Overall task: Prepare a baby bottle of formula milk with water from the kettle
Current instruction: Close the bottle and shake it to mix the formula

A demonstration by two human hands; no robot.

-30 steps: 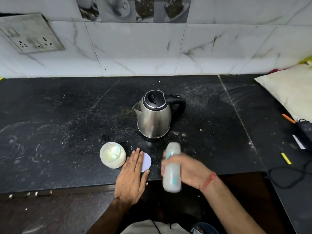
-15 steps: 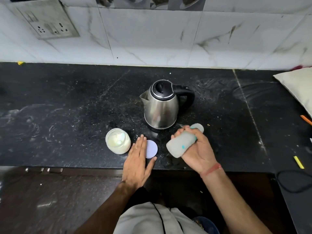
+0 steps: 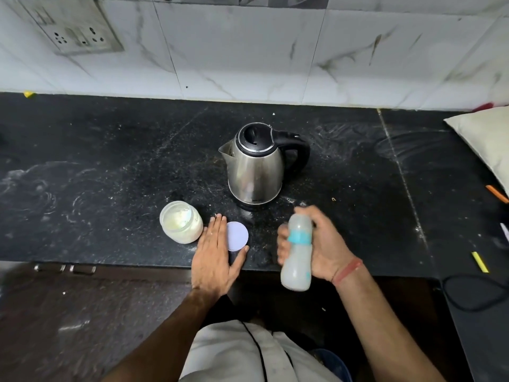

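Bottle in right hand, held above the counter's front edge; no legible writing anywhere.

Right hand (image 3: pixel 325 244) wraps the baby bottle (image 3: pixel 298 252) around its teal band, base toward the camera, blurred. Left hand (image 3: pixel 216 257) lies flat and open on the counter (image 3: pixel 110 166), holding nothing, touching the round white lid (image 3: pixel 237 235). Open formula jar (image 3: pixel 180 225) just left of it; kettle (image 3: pixel 257 164) behind, upright, lid shut.

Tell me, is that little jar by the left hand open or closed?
Open. The jar has no lid on; pale powder shows through its mouth. A round lid lies flat on the counter beside the left hand.
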